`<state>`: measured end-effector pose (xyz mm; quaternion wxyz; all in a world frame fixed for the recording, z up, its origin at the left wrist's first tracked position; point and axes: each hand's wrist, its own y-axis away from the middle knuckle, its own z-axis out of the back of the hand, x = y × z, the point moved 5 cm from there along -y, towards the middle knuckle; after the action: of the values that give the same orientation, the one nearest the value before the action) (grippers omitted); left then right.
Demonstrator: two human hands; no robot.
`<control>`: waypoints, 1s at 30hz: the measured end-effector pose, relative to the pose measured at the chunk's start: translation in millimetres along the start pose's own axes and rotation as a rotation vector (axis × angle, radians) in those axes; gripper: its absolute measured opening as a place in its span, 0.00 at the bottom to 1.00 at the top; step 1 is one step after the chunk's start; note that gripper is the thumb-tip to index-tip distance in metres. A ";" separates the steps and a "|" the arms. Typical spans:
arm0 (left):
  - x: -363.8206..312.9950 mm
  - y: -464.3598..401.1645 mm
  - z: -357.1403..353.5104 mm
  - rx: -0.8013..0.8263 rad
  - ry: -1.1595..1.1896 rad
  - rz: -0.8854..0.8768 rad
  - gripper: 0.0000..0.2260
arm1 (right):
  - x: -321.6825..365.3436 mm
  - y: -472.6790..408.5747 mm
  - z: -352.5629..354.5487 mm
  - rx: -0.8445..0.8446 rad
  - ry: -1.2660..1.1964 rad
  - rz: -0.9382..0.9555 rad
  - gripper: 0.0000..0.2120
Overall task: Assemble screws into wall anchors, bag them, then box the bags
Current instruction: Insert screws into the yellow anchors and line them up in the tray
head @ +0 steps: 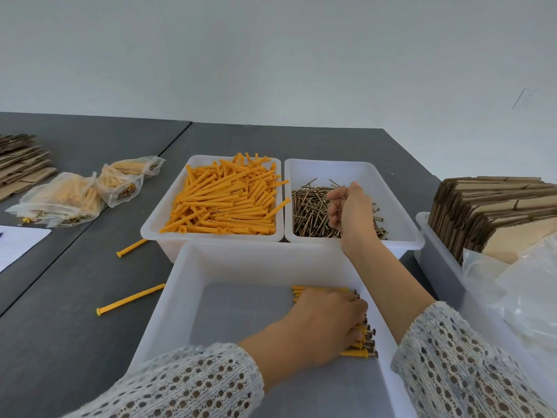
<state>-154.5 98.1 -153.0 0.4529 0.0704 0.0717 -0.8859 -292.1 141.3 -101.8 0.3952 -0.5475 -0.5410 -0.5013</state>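
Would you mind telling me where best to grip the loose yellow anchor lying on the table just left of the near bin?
Pinch the loose yellow anchor at mid-shaft, probably from above. It lies flat on the table, its long sides exposed and its tip close to the near bin, so the ends give less room.

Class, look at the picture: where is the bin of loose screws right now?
In the head view, the bin of screws sits right of centre on the grey table, directly beside the bin of yellow anchors, with the right hand over it.
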 end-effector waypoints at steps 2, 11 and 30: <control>0.9 -0.7 1.1 -0.015 -0.022 0.030 0.10 | -0.2 -0.2 -0.3 0.007 0.023 0.015 0.25; 4.9 -1.6 3.8 0.029 -0.066 0.065 0.10 | -0.9 0.4 -2.5 0.011 0.062 0.021 0.25; -15.2 5.8 2.5 0.167 0.171 -0.164 0.07 | 0.3 3.8 -3.7 0.025 0.105 0.038 0.24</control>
<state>-141.1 106.3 -148.0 0.3638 0.1769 0.0414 -0.9136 -288.8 137.4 -100.4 0.4392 -0.5257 -0.5151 -0.5151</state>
